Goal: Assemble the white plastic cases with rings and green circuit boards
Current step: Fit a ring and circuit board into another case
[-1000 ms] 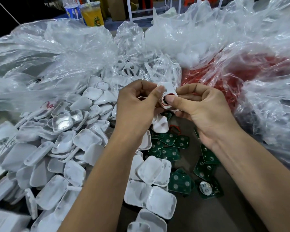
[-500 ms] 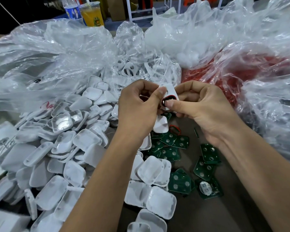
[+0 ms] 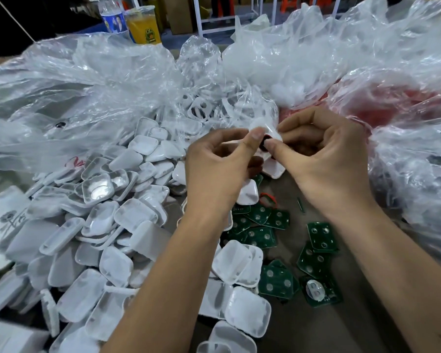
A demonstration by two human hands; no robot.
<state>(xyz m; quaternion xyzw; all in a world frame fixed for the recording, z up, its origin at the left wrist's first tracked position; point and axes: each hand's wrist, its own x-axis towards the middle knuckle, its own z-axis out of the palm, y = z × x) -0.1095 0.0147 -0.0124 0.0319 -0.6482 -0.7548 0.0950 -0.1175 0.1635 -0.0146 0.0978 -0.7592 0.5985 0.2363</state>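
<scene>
Both hands meet over the middle of the table around one white plastic case (image 3: 272,135). My left hand (image 3: 219,169) pinches its left edge with the thumb on top. My right hand (image 3: 326,159) pinches its right side, the thumb tip pressing a dark red ring (image 3: 263,146) into the case's round hole. Most of the case is hidden by my fingers. Green circuit boards (image 3: 262,235) lie scattered on the table under my wrists. A big heap of loose white cases (image 3: 105,225) fills the left half.
Crumpled clear plastic bags (image 3: 92,87) ring the far side; one at the right holds red parts (image 3: 402,103), one at the centre holds white frames (image 3: 199,108). A bottle (image 3: 112,19) and a cup of orange drink (image 3: 144,25) stand at the back. One loose red ring (image 3: 267,198) lies by the boards.
Both hands have kept the case between them and shifted slightly. The right thumb now covers more of the ring, and the case has tilted a little.
</scene>
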